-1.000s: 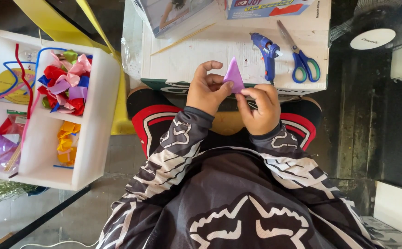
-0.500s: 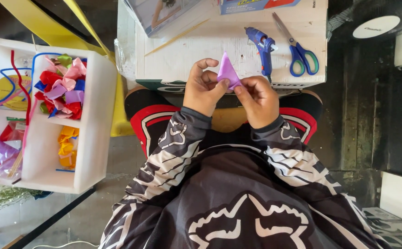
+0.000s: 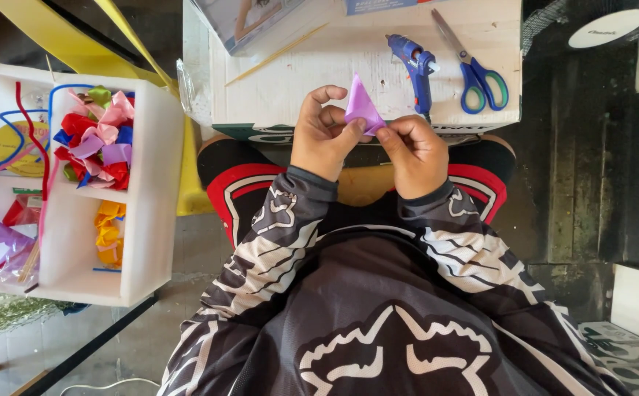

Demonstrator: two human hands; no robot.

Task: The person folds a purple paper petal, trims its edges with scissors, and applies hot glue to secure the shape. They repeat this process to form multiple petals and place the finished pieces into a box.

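Note:
My left hand [image 3: 324, 133] and my right hand [image 3: 416, 152] meet in front of my chest, both pinching a small purple folded piece [image 3: 362, 106] that stands up as a pointed triangle. The left thumb and forefinger grip its lower left edge; the right fingertips press its lower right corner. Both hands hover just above the near edge of a white board [image 3: 297, 81] that lies across my knees. I wear a black, white and red patterned long-sleeve shirt.
On the board lie a blue glue gun [image 3: 415, 62], blue-and-green scissors [image 3: 475, 70], a thin wooden stick [image 3: 275, 53] and a printed box [image 3: 261, 18]. At the left stands a white divided tray [image 3: 154, 191] holding coloured folded pieces [image 3: 96, 136] and orange pieces [image 3: 108, 231].
The purple piece stays pinched between both hands; the fingers have shifted slightly along its lower edge. The view has moved a little, sliding the scene downward.

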